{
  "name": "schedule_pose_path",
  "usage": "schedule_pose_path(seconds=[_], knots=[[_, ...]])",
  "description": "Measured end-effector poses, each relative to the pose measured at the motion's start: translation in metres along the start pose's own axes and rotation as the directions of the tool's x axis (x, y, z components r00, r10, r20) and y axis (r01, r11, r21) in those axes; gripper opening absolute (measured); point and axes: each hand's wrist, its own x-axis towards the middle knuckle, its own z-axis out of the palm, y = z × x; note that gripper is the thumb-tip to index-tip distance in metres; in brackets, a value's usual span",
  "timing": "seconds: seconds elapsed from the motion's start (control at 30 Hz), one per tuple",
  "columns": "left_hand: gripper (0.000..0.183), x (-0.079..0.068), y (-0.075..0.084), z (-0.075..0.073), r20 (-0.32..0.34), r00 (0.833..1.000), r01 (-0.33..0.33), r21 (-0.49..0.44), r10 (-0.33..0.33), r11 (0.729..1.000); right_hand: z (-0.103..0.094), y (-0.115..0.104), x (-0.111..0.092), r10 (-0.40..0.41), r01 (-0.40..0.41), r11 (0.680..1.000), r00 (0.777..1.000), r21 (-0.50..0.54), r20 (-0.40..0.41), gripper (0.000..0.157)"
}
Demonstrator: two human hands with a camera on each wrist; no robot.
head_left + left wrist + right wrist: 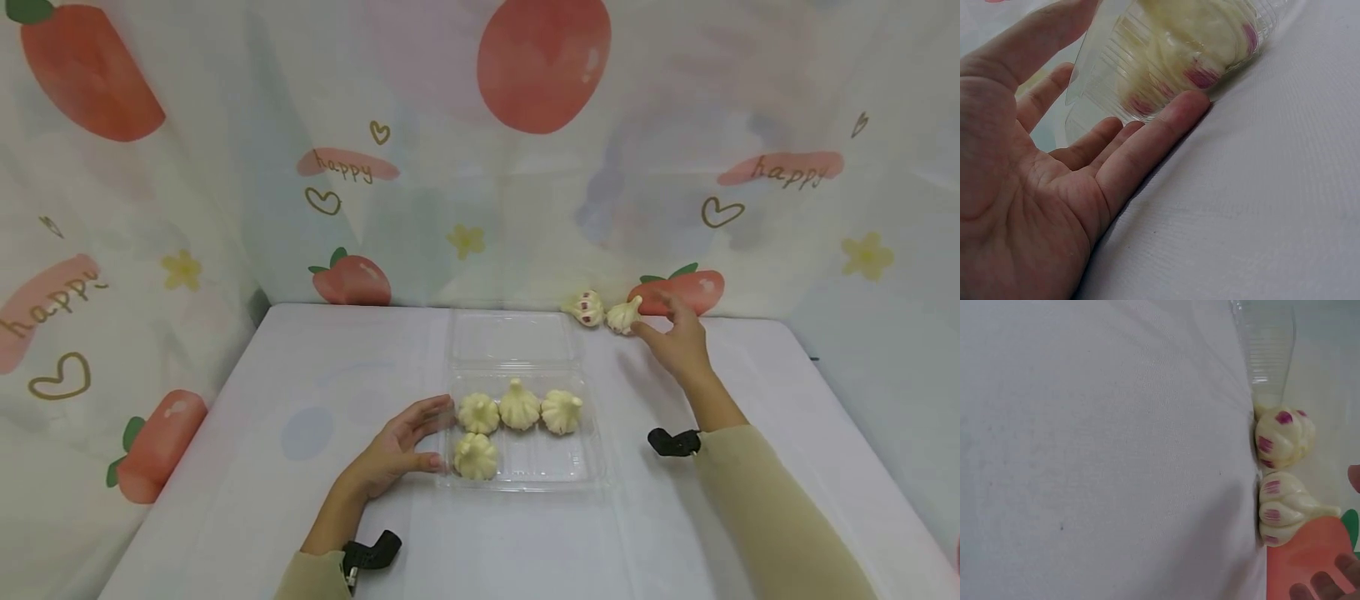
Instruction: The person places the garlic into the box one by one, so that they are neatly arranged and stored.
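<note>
Sleeves, 2, light khaki (772, 500); at the cuffs, wrist devices, 2, black (673, 442).
Table, white-covered (202, 492), under all items below.
Left hand (386, 454): open, fingers spread, thumb and fingertips at the container's left wall.
Container, 1, clear plastic (540, 460), at the table's middle. Contents: 1 garlic bulb in the near left corner (475, 457); 3 garlic bulbs in the far row, side by side (519, 405).
Lid, 1, clear (517, 340), folded back, away from the person.
Right hand (684, 343): open, thumb and fingers parted beside the right loose bulb; contact cannot be told.
Loose garlic bulbs, 2, purple-marked, at the table's far edge: right loose bulb (623, 317), stem towards the hand; left loose bulb (586, 308), just beside it.
Backdrop cloth, printed with hearts, flowers and "happy" (427, 192).
</note>
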Motion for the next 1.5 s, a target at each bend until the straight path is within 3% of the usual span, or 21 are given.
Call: schedule_pose_path(seconds=[0.17,0.6,1.0,1.5], knots=[[0.084,-0.001,0.000,-0.001,0.001,1.000,-0.004,0.006,0.004,1.000,0.007,0.004,0.011,0.014,-0.013,1.000,0.999,-0.020,0.042,0.082],[0.082,-0.001,-0.001,0.000,-0.009,1.000,0.003,0.010,-0.003,1.000,0.024,0.015,0.032,0.072,-0.055,0.993,0.982,-0.101,0.175,0.084],[0.083,0.000,0.002,0.001,0.002,1.000,-0.014,0.004,0.014,1.000,0.030,0.015,0.027,0.089,-0.092,0.996,0.979,0.010,0.182,0.052],[0.082,0.000,-0.001,-0.001,0.001,1.000,-0.009,0.004,0.009,1.000,0.027,0.012,-0.004,0.099,-0.108,0.989,0.991,0.102,0.086,0.050]])
